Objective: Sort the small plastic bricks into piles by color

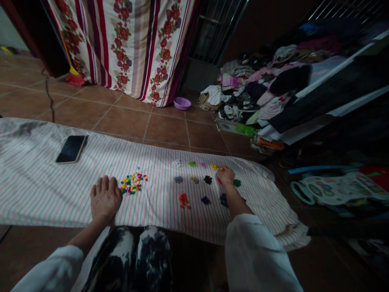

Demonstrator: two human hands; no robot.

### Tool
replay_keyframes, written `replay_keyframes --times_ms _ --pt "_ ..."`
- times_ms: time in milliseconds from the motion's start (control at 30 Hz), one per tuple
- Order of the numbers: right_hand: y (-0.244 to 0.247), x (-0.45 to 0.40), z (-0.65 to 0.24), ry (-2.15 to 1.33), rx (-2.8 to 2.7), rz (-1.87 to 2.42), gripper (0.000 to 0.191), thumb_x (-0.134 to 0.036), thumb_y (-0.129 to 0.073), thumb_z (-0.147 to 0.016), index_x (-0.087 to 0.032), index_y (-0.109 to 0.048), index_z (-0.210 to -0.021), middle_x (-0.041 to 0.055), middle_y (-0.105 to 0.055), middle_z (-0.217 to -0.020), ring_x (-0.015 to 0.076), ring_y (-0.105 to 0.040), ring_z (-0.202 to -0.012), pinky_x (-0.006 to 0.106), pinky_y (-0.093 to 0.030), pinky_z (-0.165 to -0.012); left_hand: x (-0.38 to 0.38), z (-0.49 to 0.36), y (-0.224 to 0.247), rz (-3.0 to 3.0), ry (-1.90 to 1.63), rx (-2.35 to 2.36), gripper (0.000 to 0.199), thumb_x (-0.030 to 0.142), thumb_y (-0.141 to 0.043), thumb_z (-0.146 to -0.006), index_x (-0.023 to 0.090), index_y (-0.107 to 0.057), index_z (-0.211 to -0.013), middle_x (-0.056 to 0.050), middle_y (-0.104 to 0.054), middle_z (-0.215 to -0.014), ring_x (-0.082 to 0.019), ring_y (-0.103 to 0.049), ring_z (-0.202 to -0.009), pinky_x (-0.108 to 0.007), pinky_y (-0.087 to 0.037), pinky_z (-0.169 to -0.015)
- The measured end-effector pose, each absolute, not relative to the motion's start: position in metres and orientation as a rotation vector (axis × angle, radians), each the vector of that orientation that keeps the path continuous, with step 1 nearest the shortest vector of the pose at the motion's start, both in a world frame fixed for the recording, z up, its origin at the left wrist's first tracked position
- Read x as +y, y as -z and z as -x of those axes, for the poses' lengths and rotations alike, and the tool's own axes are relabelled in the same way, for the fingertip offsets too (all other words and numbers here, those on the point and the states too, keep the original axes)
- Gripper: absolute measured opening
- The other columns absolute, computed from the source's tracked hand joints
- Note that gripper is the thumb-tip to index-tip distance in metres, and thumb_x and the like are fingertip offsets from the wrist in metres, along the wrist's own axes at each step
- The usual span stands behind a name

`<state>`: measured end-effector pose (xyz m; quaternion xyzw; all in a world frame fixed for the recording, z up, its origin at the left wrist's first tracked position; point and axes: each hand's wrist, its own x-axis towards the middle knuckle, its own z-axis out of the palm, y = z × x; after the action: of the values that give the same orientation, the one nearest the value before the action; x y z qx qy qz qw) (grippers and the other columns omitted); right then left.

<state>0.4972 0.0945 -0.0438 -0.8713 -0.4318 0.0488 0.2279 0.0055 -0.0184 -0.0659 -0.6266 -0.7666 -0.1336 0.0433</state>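
Observation:
My left hand [105,196] lies flat, palm down, on the striped cloth, its fingers stretched out. Beside its fingertips is a mixed heap of small coloured pieces [133,183], mostly yellow, red, white and green. Over on the right, my right hand [226,175] has its fingers pinched together beside the small yellow pile [214,166]; what they hold is too small to make out. Red pieces show partly under this hand. Around it lie single-colour piles, among them black [208,179], green [237,183], pink [203,164], lime [192,164], tan [194,179] and orange [183,200].
A phone [71,149] lies on the striped cloth [158,202] at the left. Beyond the cloth, a purple basin [182,104] stands on the tiled floor near a floral curtain [127,48]. Clothes [267,81] are heaped at the back right.

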Motion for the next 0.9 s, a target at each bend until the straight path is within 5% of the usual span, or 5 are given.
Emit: replay_keyframes --times_ms 900 --pt "0.057 0.102 -0.490 -0.076 -1.434 2.455 0.047 -0.015 -0.049 -0.079 -0.011 -0.073 -0.119 0.0132 -0.073 -0.095 0.0261 -0.065 -0.092 0.034 -0.048 -0.088 -0.017 -0.005 0.067 1.914 0.370 -2.364 0.053 0.031 -0.031 -0.095 0.010 -0.058 -0.135 -0.022 -0.053 -0.149 -0.036 -0.041 -0.145 -0.053 -0.030 -0.119"
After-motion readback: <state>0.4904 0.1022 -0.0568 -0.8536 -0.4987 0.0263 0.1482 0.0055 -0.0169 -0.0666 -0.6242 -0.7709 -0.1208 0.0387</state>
